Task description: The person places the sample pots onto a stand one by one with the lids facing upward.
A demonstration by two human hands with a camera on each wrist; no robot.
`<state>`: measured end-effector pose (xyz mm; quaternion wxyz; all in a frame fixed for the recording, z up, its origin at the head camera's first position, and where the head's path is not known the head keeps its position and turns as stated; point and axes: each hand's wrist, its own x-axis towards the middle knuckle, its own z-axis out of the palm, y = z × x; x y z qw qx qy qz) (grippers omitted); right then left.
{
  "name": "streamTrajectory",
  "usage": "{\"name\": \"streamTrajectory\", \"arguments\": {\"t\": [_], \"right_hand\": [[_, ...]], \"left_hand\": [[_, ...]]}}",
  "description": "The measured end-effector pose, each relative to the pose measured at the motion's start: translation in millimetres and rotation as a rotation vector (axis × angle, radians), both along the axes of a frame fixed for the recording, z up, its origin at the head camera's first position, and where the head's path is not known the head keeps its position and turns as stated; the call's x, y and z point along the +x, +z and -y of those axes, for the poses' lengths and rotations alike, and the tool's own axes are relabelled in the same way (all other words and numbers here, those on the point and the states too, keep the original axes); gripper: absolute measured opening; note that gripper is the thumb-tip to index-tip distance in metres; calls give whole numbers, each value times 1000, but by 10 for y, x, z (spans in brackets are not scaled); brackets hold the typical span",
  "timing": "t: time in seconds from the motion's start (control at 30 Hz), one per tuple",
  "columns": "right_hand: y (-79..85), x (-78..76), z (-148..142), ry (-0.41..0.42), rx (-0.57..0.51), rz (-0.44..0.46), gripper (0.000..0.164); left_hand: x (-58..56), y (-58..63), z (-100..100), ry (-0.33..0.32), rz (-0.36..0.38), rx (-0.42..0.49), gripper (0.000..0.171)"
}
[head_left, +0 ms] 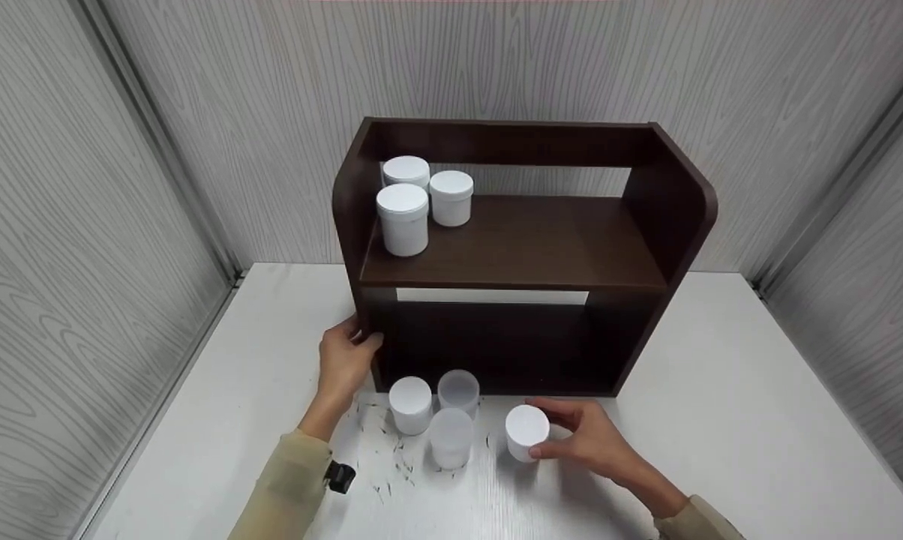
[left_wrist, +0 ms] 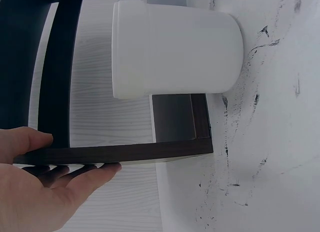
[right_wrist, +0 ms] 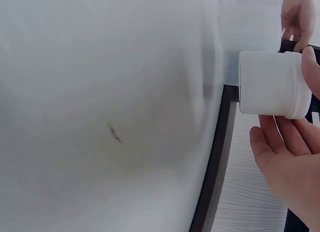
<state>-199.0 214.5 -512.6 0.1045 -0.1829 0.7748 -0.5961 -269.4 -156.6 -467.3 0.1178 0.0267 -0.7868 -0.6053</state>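
Viewed remotely, I see the right hand [head_left: 590,442] pinch a white jar [head_left: 527,427] between thumb and fingers, in front of the dark shelf unit [head_left: 511,142]; whether its base touches the table [head_left: 721,375] I cannot tell. The left hand [head_left: 343,367] grips the unit's left side panel [head_left: 355,225]. I judge the work partly done: three lidded jars [head_left: 405,225] stand on the upper board [head_left: 556,240], while the held jar, a neighbouring white jar [head_left: 410,405] and two translucent containers [head_left: 451,441] are left below
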Motion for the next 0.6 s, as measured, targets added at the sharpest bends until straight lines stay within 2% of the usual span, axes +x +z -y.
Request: {"name": "streamTrajectory", "arguments": {"t": [0.2, 0.6], "right_hand": [[127, 15, -19, -14, -3, -6, 70], [406, 17, -13, -30, -33, -35, 70]], "left_hand": [[14, 7, 5, -26, 17, 5, 56], [-2, -5, 8, -17, -3, 3, 56]]}}
